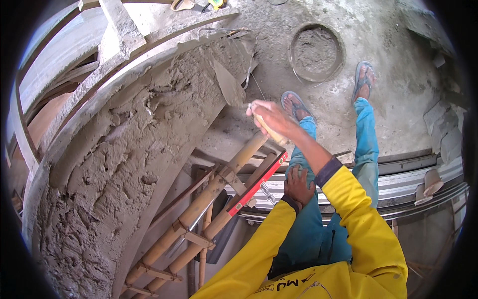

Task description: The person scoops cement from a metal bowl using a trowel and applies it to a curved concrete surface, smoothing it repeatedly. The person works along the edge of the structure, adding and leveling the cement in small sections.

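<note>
We have our right hand (pixel 269 118) closed around the pale handle of a trowel (pixel 228 85), its blade at the upper right edge of the rough grey mortar (pixel 124 154). Our left hand (pixel 299 185) rests on the blue trousers (pixel 301 234), fingers loosely spread and holding nothing, near the red level (pixel 259 183) beside the bamboo ladder (pixel 199 209).

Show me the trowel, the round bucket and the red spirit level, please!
Trowel (pixel 229 85): head view, on its grey blade.
Round bucket (pixel 341 54): head view, on its rim's right side.
Red spirit level (pixel 259 184): head view, midway along its length.
</note>
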Tool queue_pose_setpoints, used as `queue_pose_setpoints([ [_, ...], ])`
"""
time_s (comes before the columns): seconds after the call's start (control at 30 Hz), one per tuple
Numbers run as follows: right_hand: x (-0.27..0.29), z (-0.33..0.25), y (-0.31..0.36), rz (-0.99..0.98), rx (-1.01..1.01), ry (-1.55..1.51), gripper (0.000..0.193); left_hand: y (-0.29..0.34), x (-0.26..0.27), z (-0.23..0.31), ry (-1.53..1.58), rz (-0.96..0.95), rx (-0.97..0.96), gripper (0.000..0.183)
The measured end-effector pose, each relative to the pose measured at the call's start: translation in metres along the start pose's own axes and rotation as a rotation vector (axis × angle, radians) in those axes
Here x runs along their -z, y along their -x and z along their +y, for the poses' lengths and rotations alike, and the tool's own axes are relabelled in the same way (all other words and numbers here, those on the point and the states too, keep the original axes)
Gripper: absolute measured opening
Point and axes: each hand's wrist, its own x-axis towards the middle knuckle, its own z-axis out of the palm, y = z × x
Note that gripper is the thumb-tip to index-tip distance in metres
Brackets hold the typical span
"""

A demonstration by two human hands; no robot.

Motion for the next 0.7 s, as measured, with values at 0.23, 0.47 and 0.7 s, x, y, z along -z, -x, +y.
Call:
queue_pose_setpoints([
  [0.23,-0.027,0.011,0.036,-0.008,-0.1,-0.333,0.031,-0.001,0.002,-0.001,-0.001,-0.113,0.018,0.059],
  [0.47,-0.055,-0.04,0.045,-0.209,-0.028,-0.387,0.032,-0.003,0.002,-0.004,-0.057,-0.22,-0.102,0.06],
  [0.7,-0.018,-0.001,0.088,-0.048,-0.008,0.128,0.033,-0.002,0.009,0.013,-0.121,-0.246,0.023,0.061],
])
